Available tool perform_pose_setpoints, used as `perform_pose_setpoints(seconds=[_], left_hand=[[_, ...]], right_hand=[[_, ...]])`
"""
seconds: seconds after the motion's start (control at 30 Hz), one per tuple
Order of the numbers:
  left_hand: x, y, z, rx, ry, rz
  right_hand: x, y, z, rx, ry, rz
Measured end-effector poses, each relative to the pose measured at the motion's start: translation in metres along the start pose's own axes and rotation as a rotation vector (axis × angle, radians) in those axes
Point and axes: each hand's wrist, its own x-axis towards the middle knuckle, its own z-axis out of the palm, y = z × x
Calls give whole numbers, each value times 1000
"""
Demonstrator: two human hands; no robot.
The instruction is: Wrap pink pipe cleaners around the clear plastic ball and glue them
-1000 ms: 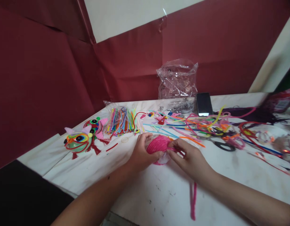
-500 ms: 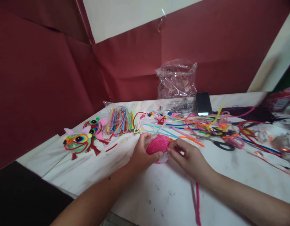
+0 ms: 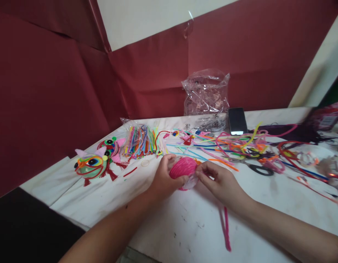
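Note:
My left hand (image 3: 164, 178) is closed round a clear ball wrapped in pink pipe cleaner (image 3: 183, 167), holding it just above the white table (image 3: 191, 223). My right hand (image 3: 218, 180) pinches the pink pipe cleaner at the ball's right side. The loose pink tail (image 3: 226, 228) trails down under my right wrist toward the table's near edge. A bare clear part of the ball shows at its lower right.
Two finished colourful ball creatures (image 3: 92, 164) lie at the left. A bag of coloured sticks (image 3: 140, 140), loose pipe cleaners (image 3: 235, 146), black-handled scissors (image 3: 260, 169), a phone (image 3: 237, 121) and a clear plastic bag (image 3: 206, 94) crowd the back. Red paper covers the wall.
The pink tail has swung about under my right wrist, and the ball has turned slightly in my left hand. Both hands stay in place.

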Motion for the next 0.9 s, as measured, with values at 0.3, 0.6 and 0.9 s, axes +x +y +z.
perform_pose_setpoints(seconds=[0.3,0.6,0.9], left_hand=[[1,-1,-1,57,-27,27],[0,-8,2,61,37,74],[1,-5,4,48,90,30]], right_hand=[[0,1,-1,-42,-16,-12],[-4,-4,2,-135,-25,-121],[-2,-6,-1,-96,-36,-75]])
